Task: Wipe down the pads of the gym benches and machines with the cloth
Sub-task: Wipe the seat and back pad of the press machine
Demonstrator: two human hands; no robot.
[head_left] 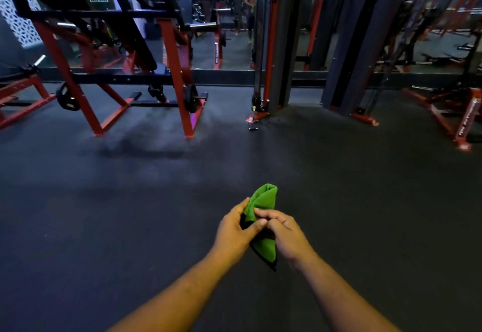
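Note:
A folded green cloth point(264, 201) with a dark edge is held in front of me over the dark floor, low in the head view. My left hand point(236, 228) grips its left side, thumb across the fold. My right hand point(284, 232) pinches the same cloth from the right, and the two hands touch. One end of the cloth sticks up above the fingers, the other hangs below the palms. A red and black machine point(125, 52) with a slanted black pad point(138, 44) stands at the far left, well away from my hands.
Dark rubber flooring point(130, 214) spreads between me and the equipment. A cable tower with red uprights point(271, 44) stands ahead against a mirror wall. More red frames point(459, 112) sit at the right, and a low red frame point(20, 97) at the left edge.

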